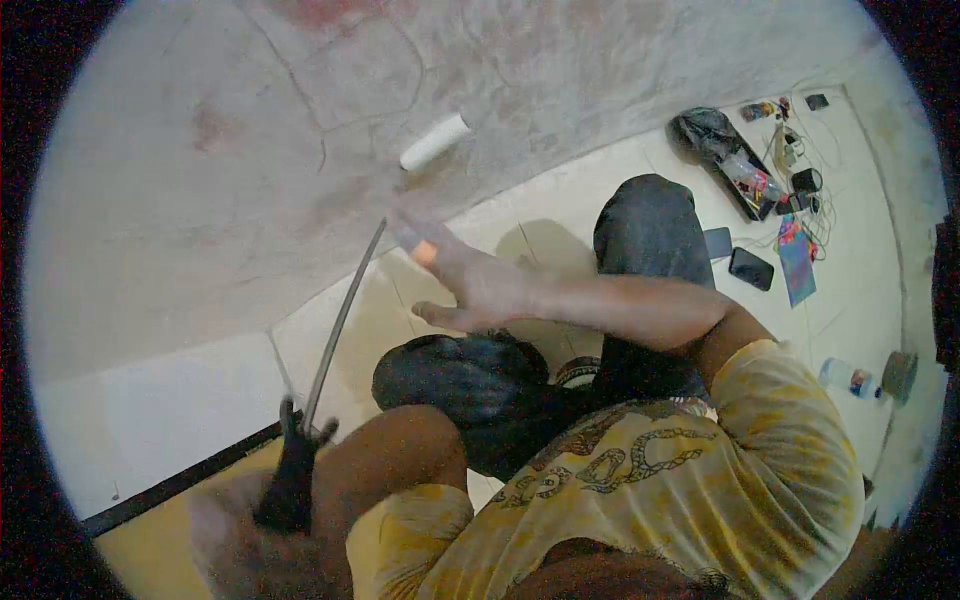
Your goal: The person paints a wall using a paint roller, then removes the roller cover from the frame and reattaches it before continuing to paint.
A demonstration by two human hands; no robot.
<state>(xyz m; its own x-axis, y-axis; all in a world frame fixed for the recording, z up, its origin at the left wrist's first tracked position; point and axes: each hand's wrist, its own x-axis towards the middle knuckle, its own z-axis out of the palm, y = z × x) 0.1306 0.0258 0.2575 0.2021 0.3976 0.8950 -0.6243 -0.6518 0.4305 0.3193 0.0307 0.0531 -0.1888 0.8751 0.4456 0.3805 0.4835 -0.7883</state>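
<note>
My left hand (235, 545), blurred at the lower left, grips the dark handle (290, 485) of a long thin metal rod (340, 325). The rod runs up toward the wall. My right hand (470, 285) reaches across from the right with its fingers stretched out, and the fingertips are by the rod's far end. A small orange bit (425, 253) shows at those fingertips; I cannot tell what it is. A white cylinder (435, 141) sticks out of the stained wall just above.
My knees in dark trousers (650, 225) are bent over a tiled floor (560, 205). To the right lie two phones (750, 268), a black tray of small items (745, 175), cables (815, 215) and a plastic bottle (845, 378). A dark strip (180, 485) edges the floor at the lower left.
</note>
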